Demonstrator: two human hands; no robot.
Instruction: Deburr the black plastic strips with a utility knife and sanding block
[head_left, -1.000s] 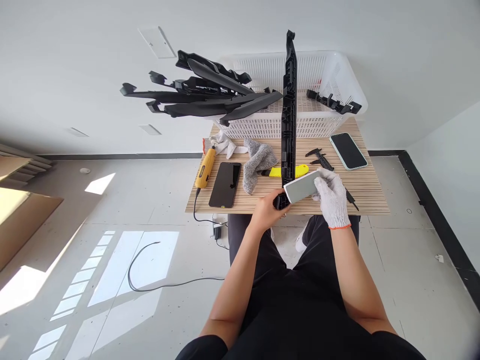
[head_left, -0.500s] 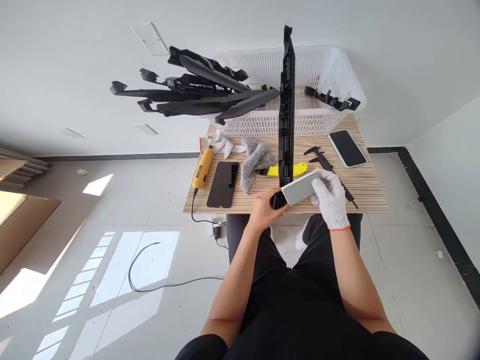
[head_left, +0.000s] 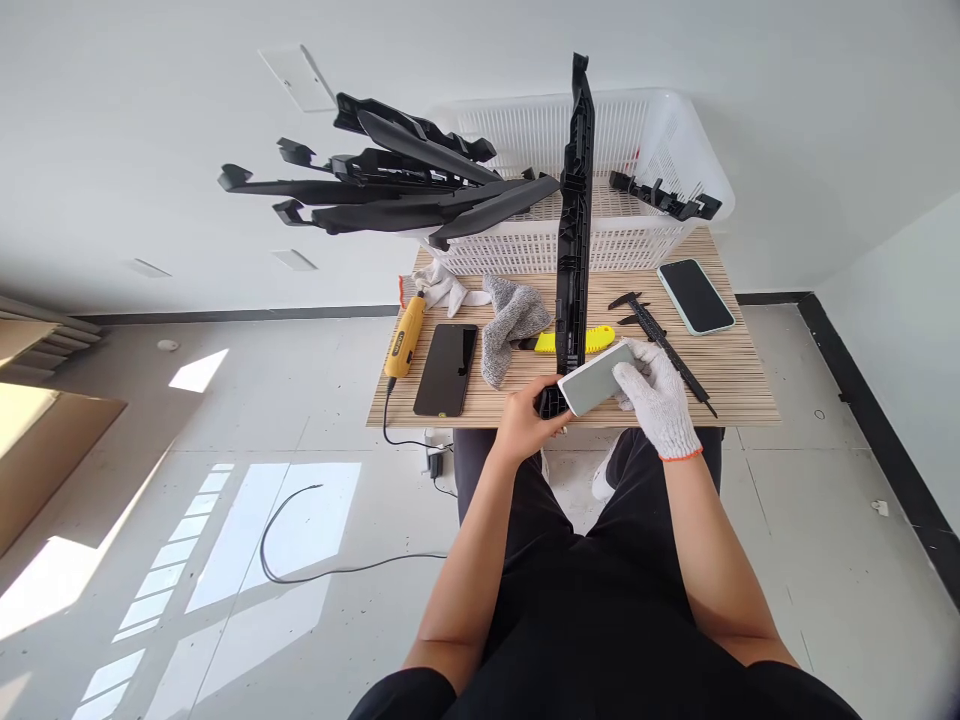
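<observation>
My bare left hand point(head_left: 525, 420) is closed around the near end of a long black plastic trim strip point(head_left: 574, 230), whose ribbed side faces me. The strip stretches away over the table, its far end above the basket. In my right hand point(head_left: 660, 395), which wears a white knitted glove with an orange cuff, is a flat grey rectangular block point(head_left: 598, 380) with a white edge. The block's left end overlaps the strip beside my left fingers; whether it presses on the strip is hidden. A yellow utility knife point(head_left: 600, 338) lies partly behind the strip.
A white plastic basket point(head_left: 637, 240) at the back holds several black trim strips point(head_left: 420, 210). On the table lie a yellow corded rotary tool point(head_left: 406, 337), a dark phone point(head_left: 445, 370), a grey cloth point(head_left: 514, 320), a caliper point(head_left: 664, 345), and another phone point(head_left: 696, 296).
My right hand and the grey block have shifted slightly left and toward me. The strip's far end leans a little further right. Both hands keep their hold.
</observation>
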